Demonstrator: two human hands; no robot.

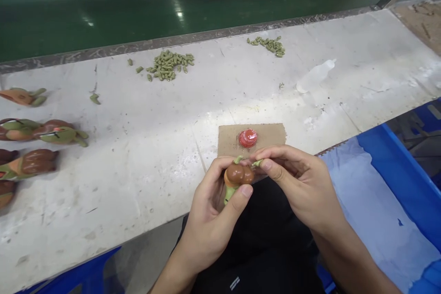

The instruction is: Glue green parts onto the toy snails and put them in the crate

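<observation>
Toy figure (235,176), brown with green limbs, is cradled in the left hand (206,213), its body wrapped by thumb and fingers. A small green piece (257,163) is pinched narrowly in the right hand (296,181); whether it is joined to the figure cannot be told. The figure is judged light and stiff, best taken by its rounded body, as the thin limbs may bend. Just beyond, a red blob (247,138) sits on a cardboard square (268,137) on the bench (120,170). A blue crate (389,170) is placed at the right; similar figures (51,133) are laid at the left, and green pellets (168,65) are heaped further off.
</observation>
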